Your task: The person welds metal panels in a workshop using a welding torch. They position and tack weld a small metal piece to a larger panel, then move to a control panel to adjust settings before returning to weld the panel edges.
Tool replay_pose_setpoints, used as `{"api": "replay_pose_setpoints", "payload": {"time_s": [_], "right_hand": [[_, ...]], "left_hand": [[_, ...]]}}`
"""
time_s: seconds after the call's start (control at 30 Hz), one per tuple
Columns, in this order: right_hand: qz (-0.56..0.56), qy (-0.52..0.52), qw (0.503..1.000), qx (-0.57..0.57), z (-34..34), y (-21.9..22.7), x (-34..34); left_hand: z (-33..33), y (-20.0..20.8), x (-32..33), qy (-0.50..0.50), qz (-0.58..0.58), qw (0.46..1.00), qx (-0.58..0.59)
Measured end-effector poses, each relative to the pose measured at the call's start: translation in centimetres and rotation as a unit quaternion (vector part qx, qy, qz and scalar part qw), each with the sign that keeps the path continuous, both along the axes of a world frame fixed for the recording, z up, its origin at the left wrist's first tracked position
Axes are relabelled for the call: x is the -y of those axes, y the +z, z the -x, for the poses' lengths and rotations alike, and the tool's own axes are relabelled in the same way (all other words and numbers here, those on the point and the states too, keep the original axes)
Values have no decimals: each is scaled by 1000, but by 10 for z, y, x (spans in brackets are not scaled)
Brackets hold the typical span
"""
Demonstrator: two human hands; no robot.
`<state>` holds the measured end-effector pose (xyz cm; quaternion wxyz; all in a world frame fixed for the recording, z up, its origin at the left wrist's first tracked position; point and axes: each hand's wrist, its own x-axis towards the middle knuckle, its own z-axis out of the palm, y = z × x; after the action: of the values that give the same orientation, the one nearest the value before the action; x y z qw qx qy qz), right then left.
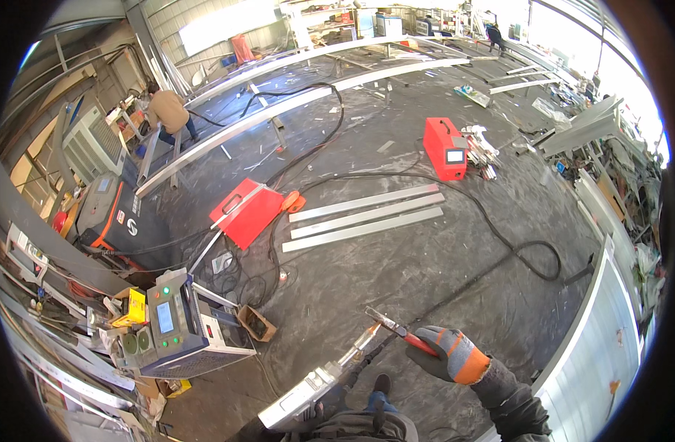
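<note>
My right hand [452, 357], in a grey and orange work glove, is closed around the red handles of what look like pliers [387, 321]. Their metal jaws point left, just above the copper-coloured tip of a handheld welding gun [308, 394]. Whether jaws and tip touch I cannot tell. The gun has a silver, boxy body and slants up and right from the lower edge, close to my body. A dark shape beside its underside may be my left hand, but no fingers can be made out there.
Black hose [492, 258] loops across the floor. Three metal bars [363, 219] lie ahead, between two red machines [249, 214] [445, 147]. A control box [164, 317] stands at left, beside a small carton [256, 323]. Sheet metal [595, 346] edges the right. A person [168, 110] bends down far left.
</note>
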<state>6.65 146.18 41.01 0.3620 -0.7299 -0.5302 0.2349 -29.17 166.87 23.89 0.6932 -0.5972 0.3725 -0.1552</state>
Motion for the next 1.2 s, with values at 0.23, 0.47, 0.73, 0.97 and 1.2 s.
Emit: {"api": "replay_pose_setpoints", "payload": {"time_s": [0.23,0.47,0.73,0.97,1.2], "right_hand": [[55,10,997,-53,-4,7,9],[12,-89,996,-30,19,-39,13],[-81,-205,960,169,1,-100,-2],[-72,-344,822,-449,-71,-134,34],[53,-188,699,-688,49,-199,57]], "left_hand": [[2,-11,1,13,69,997,34],[3,-13,1,-9,107,994,21],[5,-19,5,12,-18,1000,-7],[25,-33,-5,-35,-132,990,35],[19,-33,-18,-71,-328,939,77]]}}
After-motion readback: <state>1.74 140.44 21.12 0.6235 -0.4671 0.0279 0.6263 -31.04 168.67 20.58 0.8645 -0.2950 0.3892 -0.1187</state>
